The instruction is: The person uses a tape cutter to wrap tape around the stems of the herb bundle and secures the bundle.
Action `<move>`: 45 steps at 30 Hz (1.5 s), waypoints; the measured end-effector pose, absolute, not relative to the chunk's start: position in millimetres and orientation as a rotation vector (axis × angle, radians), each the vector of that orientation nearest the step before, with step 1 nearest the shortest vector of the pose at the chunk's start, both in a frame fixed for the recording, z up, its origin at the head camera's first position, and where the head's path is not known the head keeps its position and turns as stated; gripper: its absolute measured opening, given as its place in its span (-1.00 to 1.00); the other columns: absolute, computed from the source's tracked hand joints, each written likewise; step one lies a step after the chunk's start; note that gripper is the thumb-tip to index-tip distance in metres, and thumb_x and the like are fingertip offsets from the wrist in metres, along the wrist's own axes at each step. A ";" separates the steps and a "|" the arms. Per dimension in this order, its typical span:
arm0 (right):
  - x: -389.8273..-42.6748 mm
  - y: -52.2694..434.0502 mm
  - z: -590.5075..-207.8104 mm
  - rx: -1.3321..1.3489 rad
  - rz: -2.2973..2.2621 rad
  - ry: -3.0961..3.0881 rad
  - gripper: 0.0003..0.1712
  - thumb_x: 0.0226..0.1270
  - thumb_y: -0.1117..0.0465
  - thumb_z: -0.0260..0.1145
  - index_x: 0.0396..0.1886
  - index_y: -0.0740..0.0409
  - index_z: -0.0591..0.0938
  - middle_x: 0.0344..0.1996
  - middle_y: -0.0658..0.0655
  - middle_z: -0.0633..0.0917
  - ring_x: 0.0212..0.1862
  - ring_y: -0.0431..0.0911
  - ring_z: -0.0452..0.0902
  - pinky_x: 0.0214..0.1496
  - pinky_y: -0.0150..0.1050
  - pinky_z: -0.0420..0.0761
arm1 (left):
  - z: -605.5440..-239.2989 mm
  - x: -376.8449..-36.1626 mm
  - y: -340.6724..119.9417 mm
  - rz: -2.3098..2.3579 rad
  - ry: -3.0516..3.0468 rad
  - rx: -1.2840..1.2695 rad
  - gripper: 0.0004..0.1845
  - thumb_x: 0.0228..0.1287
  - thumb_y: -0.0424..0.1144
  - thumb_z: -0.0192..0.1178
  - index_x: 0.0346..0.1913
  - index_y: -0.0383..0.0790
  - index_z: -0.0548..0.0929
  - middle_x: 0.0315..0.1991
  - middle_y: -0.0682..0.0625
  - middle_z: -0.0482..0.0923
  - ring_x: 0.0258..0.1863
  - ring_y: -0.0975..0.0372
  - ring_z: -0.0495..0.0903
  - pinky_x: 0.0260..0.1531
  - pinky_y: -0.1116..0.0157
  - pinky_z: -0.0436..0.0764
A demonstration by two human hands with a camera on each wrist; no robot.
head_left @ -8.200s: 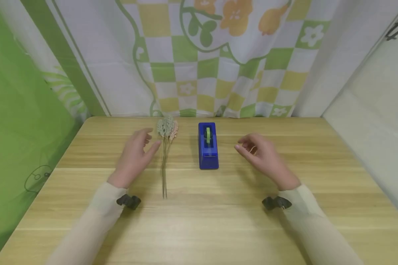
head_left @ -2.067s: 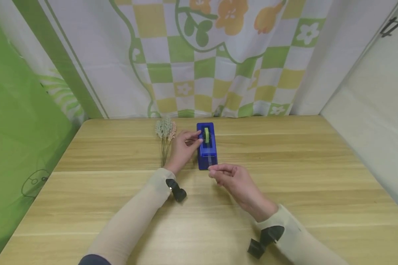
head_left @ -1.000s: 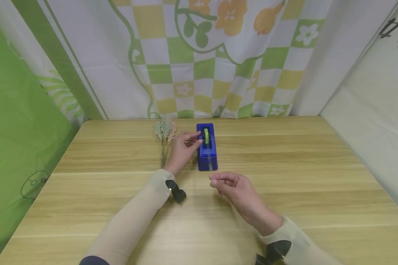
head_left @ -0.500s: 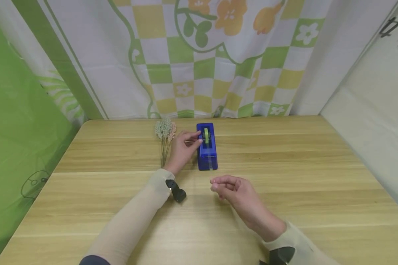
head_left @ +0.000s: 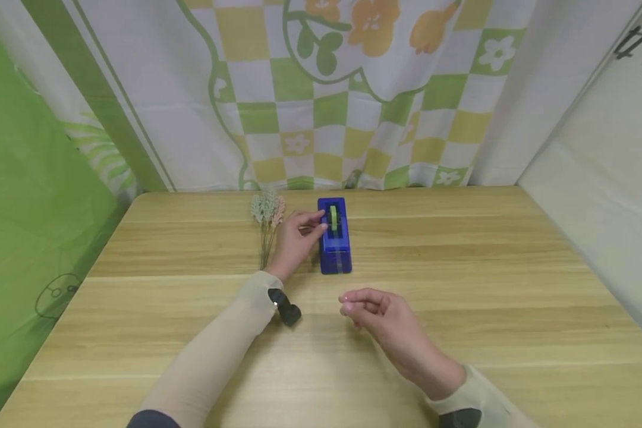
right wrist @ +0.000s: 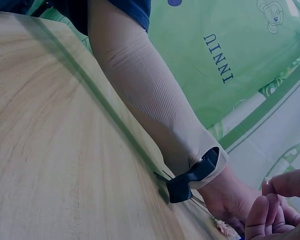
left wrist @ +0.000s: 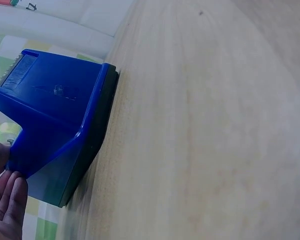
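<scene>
A blue tape dispenser [head_left: 335, 244] with a yellow-green roll [head_left: 333, 218] stands on the table toward its far edge. My left hand [head_left: 294, 241] holds its left side, thumb and fingers at the wall beside the roll. Seen from the left wrist, the fingers [left wrist: 12, 200] grip the dispenser's [left wrist: 55, 105] lower corner, below its toothed cutter [left wrist: 11, 70]. A clear strip of tape [head_left: 339, 259] runs down over the dispenser's front. Nearer the body, my right hand [head_left: 393, 321] pinches the tape's end between thumb and forefinger; a shiny bit shows at the fingertip [right wrist: 268, 187].
Left of the dispenser lies a bunch of artificial flowers [head_left: 267, 208], pale green and pink, its stems partly hidden by my left hand. The wooden table [head_left: 487, 267] ends at a checked curtain [head_left: 348, 119]. Dark cameras [head_left: 285, 308] are strapped to the wrists.
From beside the flowers, my left hand moved right onto the dispenser. My right hand came to its front, took the tape's end and drew it toward the body; lately it moved only slightly.
</scene>
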State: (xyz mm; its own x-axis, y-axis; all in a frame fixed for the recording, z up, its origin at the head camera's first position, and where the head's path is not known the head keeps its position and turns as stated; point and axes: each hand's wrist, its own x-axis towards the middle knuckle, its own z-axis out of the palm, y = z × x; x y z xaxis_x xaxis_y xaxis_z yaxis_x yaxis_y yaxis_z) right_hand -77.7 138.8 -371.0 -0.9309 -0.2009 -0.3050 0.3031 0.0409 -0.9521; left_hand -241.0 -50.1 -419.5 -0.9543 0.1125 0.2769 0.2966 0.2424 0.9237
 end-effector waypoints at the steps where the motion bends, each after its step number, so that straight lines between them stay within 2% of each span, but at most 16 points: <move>1: -77.0 139.0 -370.7 0.099 -1.947 1.974 -0.60 0.48 0.24 0.36 0.17 0.41 0.61 -0.13 0.03 0.81 -0.16 -0.20 0.64 -0.05 -0.38 0.66 | -419.7 -241.4 -50.3 -1.809 -2.346 -0.391 -0.64 0.42 -0.32 0.36 0.22 -0.29 0.71 0.07 -0.24 0.63 0.07 -0.04 0.70 0.21 0.15 0.71; 17: -65.8 143.3 -371.7 0.075 -2.000 1.894 -0.58 0.46 0.24 0.38 0.17 0.44 0.59 -0.20 -0.07 0.81 -0.24 -0.27 0.60 -0.09 -0.42 0.65 | -419.8 -241.3 -49.7 -1.796 -2.377 -0.386 -0.63 0.44 -0.29 0.34 0.25 -0.26 0.70 0.07 -0.21 0.63 0.07 -0.02 0.69 0.22 0.13 0.70; 25: -64.9 143.4 -370.3 0.052 -2.045 1.863 -0.59 0.45 0.27 0.38 0.16 0.45 0.59 -0.25 -0.13 0.80 -0.27 -0.29 0.59 -0.13 -0.44 0.62 | -408.0 -236.2 -53.5 -1.695 -2.447 -0.389 -0.67 0.48 -0.30 0.29 0.20 -0.35 0.70 0.09 -0.27 0.69 0.08 -0.06 0.71 0.20 0.12 0.71; 29: -65.2 144.1 -369.6 0.049 -2.050 1.860 -0.60 0.45 0.27 0.38 0.15 0.44 0.60 -0.26 -0.12 0.80 -0.29 -0.29 0.59 -0.14 -0.44 0.62 | -394.9 -230.3 -66.0 -1.586 -2.491 -0.434 -0.72 0.50 -0.32 0.25 0.12 -0.41 0.72 0.06 -0.29 0.75 0.03 -0.09 0.75 0.11 0.08 0.75; 36: -65.7 146.1 -370.6 0.034 -2.034 1.870 -0.59 0.45 0.27 0.37 0.16 0.45 0.59 -0.26 -0.12 0.80 -0.28 -0.29 0.60 -0.12 -0.44 0.63 | -373.0 -210.2 -104.1 -1.296 -2.719 -0.388 -0.74 0.54 -0.27 0.19 0.08 -0.36 0.74 -0.02 -0.23 0.78 -0.02 -0.02 0.76 0.04 0.04 0.74; 40: -66.6 147.1 -370.5 0.040 -2.025 1.873 -0.58 0.46 0.26 0.37 0.17 0.45 0.58 -0.26 -0.12 0.79 -0.29 -0.28 0.59 -0.13 -0.43 0.62 | -369.3 -200.6 -122.2 -1.122 -2.853 -0.334 -0.70 0.55 -0.23 0.15 0.09 -0.39 0.70 -0.06 -0.24 0.75 -0.10 -0.02 0.73 -0.09 0.05 0.73; 45: -68.0 146.5 -370.3 0.062 -2.023 1.866 -0.58 0.45 0.26 0.37 0.17 0.45 0.58 -0.26 -0.12 0.80 -0.29 -0.28 0.58 -0.13 -0.43 0.62 | -373.7 -193.6 -140.1 -1.010 -2.988 -0.223 -0.65 0.50 -0.22 0.15 0.09 -0.49 0.66 -0.02 -0.33 0.73 -0.13 -0.06 0.73 -0.08 0.00 0.73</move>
State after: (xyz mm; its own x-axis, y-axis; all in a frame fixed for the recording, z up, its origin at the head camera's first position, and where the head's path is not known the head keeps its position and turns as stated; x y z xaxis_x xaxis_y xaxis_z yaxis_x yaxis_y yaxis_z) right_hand -68.0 146.5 -370.3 -0.9246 -0.2487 -0.2887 0.3078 -0.0409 -0.9506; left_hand -193.6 -140.1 -373.7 -0.9899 0.1397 0.0255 0.1265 0.7859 0.6053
